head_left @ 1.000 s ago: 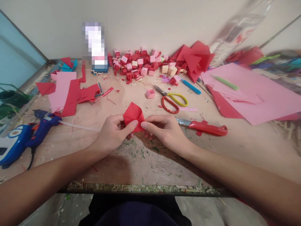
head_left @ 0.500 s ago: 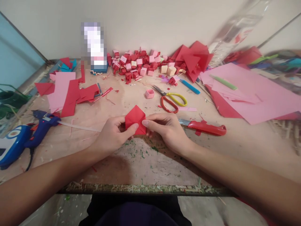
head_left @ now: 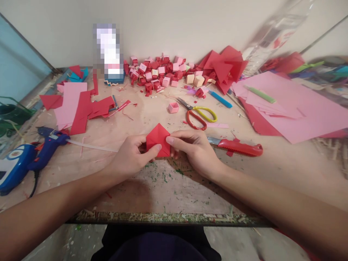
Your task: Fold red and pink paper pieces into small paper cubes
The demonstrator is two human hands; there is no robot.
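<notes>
A small piece of folded red paper, peaked at its top and creased below, is held above the front middle of the table. My left hand pinches its left side, thumb lying across the face of the paper. On the other side, my right hand grips the right edge between thumb and fingers. Fingers behind the paper are partly hidden. Beyond the hands lie a small open pink paper box and scissors with one red and one yellow handle. A red-handled knife lies beside my right hand.
Many little red and pink paper cubes are heaped along the wall, near a blurred-out upright screen. A blue glue gun and paper strips lie left. Pink sheets, a blue pen and a clear bottle are right.
The red paper has shifted very slightly to the right. My right thumb has lifted a little toward the paper's upper right edge. Both hands keep their hold.
</notes>
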